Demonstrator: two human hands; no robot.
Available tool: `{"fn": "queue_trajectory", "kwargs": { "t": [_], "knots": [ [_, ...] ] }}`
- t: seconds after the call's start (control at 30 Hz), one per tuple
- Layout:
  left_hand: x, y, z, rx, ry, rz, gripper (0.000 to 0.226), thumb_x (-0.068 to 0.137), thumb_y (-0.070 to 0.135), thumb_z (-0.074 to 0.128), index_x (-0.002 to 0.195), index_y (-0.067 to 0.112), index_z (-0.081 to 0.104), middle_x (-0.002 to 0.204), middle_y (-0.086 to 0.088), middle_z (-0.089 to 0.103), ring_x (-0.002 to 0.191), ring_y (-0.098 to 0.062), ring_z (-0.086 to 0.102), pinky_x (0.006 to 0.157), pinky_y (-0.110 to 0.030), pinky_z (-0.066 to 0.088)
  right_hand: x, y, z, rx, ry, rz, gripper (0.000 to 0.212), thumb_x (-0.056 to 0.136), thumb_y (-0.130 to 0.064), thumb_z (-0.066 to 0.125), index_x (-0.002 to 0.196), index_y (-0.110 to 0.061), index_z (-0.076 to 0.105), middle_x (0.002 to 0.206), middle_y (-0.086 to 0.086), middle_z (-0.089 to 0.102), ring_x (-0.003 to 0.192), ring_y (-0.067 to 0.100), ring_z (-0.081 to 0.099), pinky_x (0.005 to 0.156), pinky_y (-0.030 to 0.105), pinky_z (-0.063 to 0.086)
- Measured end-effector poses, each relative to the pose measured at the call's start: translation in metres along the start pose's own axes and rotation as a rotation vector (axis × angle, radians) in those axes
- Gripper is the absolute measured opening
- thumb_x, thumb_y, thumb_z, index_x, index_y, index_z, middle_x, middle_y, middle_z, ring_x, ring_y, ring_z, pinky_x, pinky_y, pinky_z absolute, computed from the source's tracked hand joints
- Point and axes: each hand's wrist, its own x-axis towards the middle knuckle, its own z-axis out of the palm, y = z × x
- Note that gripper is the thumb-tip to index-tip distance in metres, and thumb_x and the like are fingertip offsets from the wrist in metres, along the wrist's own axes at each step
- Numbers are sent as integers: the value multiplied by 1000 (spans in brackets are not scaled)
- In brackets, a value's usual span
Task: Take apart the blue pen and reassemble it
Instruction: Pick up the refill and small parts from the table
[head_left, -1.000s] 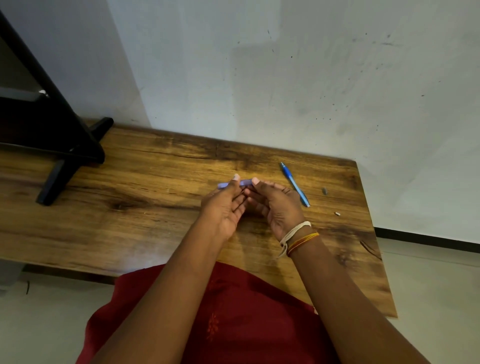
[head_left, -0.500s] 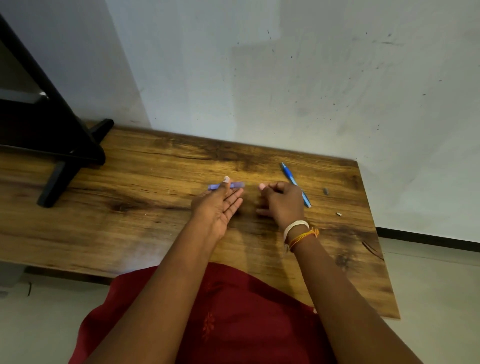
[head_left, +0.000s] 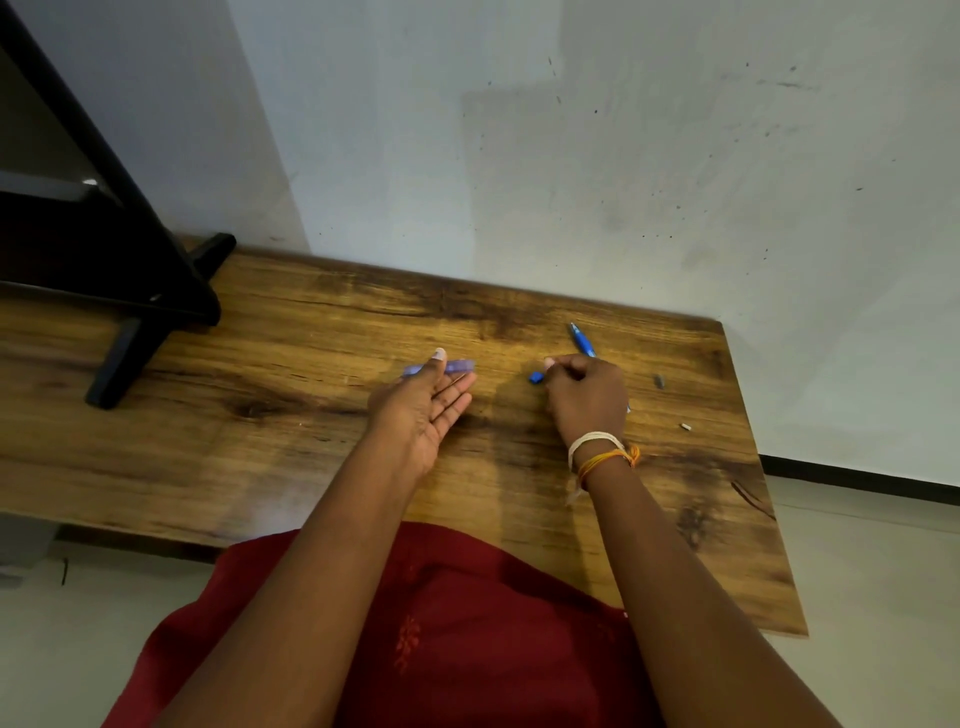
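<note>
My left hand (head_left: 421, 415) is palm-up over the middle of the wooden table (head_left: 249, 447), its thumb and fingertips pinching a pale translucent blue pen barrel (head_left: 460, 366) that lies level, pointing left-right. My right hand (head_left: 587, 395) is curled a short way to the right, apart from the left. Its fingertips hold a small solid blue pen piece (head_left: 535, 377) low over the table. Whether that piece touches the wood I cannot tell.
A second, whole blue pen (head_left: 582, 340) lies on the table behind my right hand, partly hidden by it. A small grey part (head_left: 658, 381) and a tiny white part (head_left: 685, 427) lie further right. A black stand (head_left: 130, 322) occupies the far left. The wall borders the far edge.
My hands were together on the pen a second ago and have moved apart. The left kept the translucent barrel; the right moved right with the small blue piece.
</note>
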Motion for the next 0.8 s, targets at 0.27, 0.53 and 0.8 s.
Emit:
{"fn": "queue_trajectory", "kwargs": {
  "t": [0.27,0.53,0.8],
  "knots": [
    [-1,-2,13,225,119,172,10,92,19,61,86,11,62,85,-10,69,83,-19,67,71,-28,55,-25,-33,-4,804,-613,608,25,97,-11,46,95,3,66,80,16,72,68,22,72,65,29,60],
    [-5,-8,21,626,148,518,16,86,21,67,86,5,67,81,-6,73,77,-20,70,76,-42,58,-25,-26,-9,986,-668,711,28,98,-6,44,84,5,65,82,19,74,71,25,74,80,34,58],
    [-4,-6,18,455,172,376,11,88,20,65,80,13,66,91,-12,73,90,-27,70,84,-45,56,-22,-26,-15,1001,-751,706,28,96,-1,40,100,10,65,95,23,72,86,28,71,83,34,56]
  ]
}}
